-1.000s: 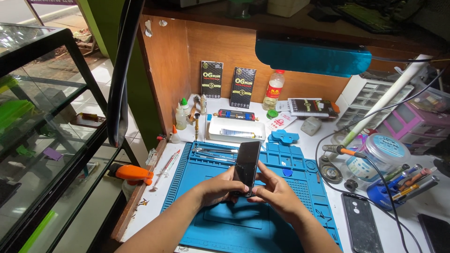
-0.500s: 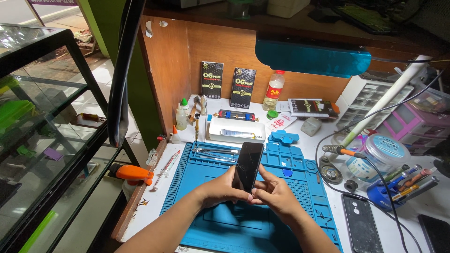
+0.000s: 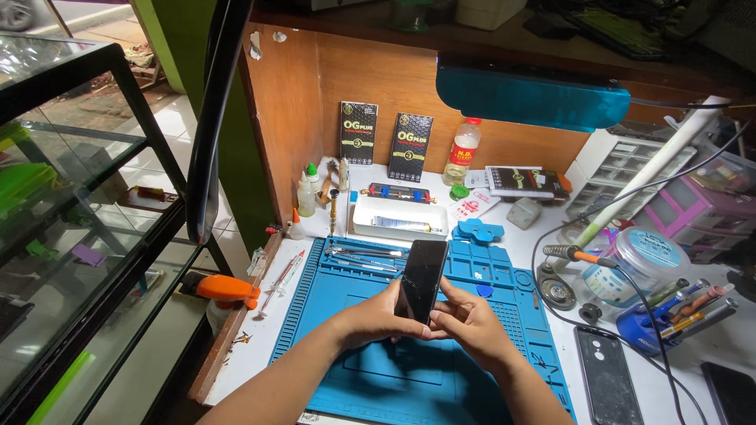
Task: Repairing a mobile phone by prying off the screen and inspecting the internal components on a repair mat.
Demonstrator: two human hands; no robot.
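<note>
Head view: both hands (image 3: 429,319) hold black phone (image 3: 420,280); two black boxes (image 3: 383,135) behind.

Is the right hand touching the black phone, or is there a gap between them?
Touching. The head view shows the right hand with its fingers pressed against the lower edge of the black phone, with no gap visible.

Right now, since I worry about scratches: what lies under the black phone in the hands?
The black phone is held above the blue silicone work mat by the left hand and right hand. Its back and the mat directly beneath are covered.
</note>
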